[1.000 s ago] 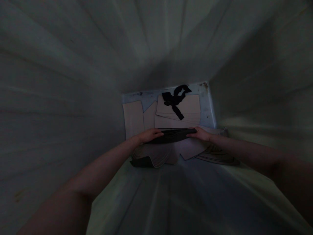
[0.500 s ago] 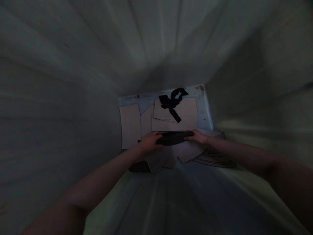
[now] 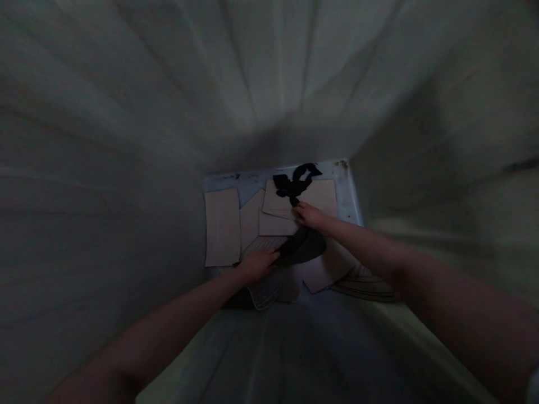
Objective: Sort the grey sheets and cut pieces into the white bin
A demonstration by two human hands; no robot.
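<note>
My left hand (image 3: 257,265) is closed on the left end of a few dark, thin, flexible pieces (image 3: 305,253), held low over the bin's floor. These curve away to the right, and their far end passes under my right wrist. My right hand (image 3: 309,215) has its fingers bent down at the lower end of a tangled black strip (image 3: 295,185), seemingly pinching it; the fingertips are dim. The strip lies on a stack of pale flat sheets (image 3: 324,193). Whether my right fingers also touch the dark pieces is hard to see.
Tall, pale, ribbed walls (image 3: 278,73) of a deep bin surround my arms. At the left lies a pale rectangular sheet (image 3: 222,227). Layered curved pieces (image 3: 366,286) lie at the lower right, partly under my right forearm. The light is dim.
My right hand has left the right end of the dark pieces and moved up and left to the black strip. The dark pieces now bend and droop at the right; my left hand keeps hold.
</note>
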